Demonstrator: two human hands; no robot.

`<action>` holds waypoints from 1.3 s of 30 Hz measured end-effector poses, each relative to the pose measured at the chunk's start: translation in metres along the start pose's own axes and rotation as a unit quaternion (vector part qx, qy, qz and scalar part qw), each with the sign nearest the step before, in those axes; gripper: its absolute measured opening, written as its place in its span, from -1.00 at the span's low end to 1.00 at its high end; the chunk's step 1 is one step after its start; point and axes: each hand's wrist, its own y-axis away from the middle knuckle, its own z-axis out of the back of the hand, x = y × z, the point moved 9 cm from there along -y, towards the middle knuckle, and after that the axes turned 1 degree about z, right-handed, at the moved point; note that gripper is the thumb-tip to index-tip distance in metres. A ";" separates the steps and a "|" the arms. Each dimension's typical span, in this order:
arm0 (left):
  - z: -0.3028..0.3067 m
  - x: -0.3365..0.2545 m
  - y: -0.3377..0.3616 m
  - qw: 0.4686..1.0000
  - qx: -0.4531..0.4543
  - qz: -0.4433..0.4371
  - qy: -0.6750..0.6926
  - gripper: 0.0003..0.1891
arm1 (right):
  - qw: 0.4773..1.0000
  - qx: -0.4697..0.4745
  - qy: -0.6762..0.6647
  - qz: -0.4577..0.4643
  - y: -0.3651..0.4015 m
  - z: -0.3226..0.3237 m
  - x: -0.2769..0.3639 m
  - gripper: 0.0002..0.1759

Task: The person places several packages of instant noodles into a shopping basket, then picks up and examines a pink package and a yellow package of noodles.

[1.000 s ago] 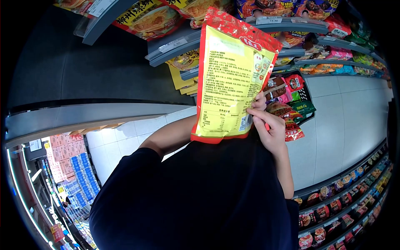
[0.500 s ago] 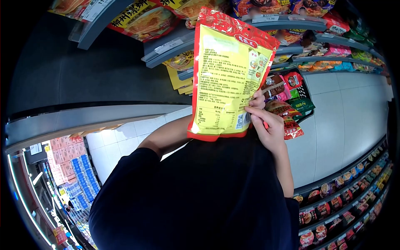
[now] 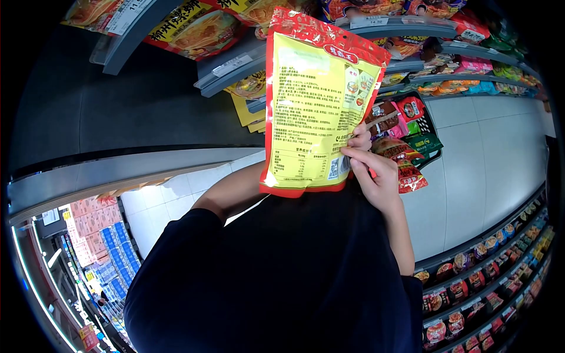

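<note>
A red-and-yellow bag of instant noodles (image 3: 312, 112) is held up before me, its printed back facing me and its top leaning slightly away. My left forearm passes behind the bag; the fingers of my left hand (image 3: 360, 139) curl around its right edge, and the rest of that hand is hidden. My right hand (image 3: 376, 176) is at the lower right edge, its fingers bent against the bag near the barcode. Beyond both hands, a black shopping basket (image 3: 436, 130) holds several packs, including a red one (image 3: 410, 177) and a green one (image 3: 425, 145).
Grey shelves (image 3: 235, 69) with bagged noodles and price tags curve across the top. Lower right, another shelf row (image 3: 471, 276) carries several cups and bowls. Pale floor tiles (image 3: 482, 170) lie between them. Stacked pink and blue cartons (image 3: 97, 229) stand at lower left.
The bag and both hands have shifted slightly left and up in view. Shelves have shifted a little left too. The hold on the bag looks the same.
</note>
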 end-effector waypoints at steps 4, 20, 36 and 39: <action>0.000 0.000 -0.001 1.000 0.024 -0.007 0.003 -0.63 | 1.000 0.000 0.002 0.004 0.000 -0.001 0.002 -0.75; 0.013 -0.001 0.006 0.999 0.009 -0.020 -0.049 -0.55 | 1.000 0.002 0.004 -0.001 0.001 -0.003 0.007 -0.77; 0.013 0.003 0.006 0.999 0.050 0.001 0.000 -0.61 | 1.000 -0.009 -0.002 0.006 0.005 0.001 0.005 -0.77; 0.012 0.001 0.005 0.999 0.047 -0.002 0.013 -0.62 | 1.000 -0.017 -0.002 0.015 0.005 0.002 0.005 -0.77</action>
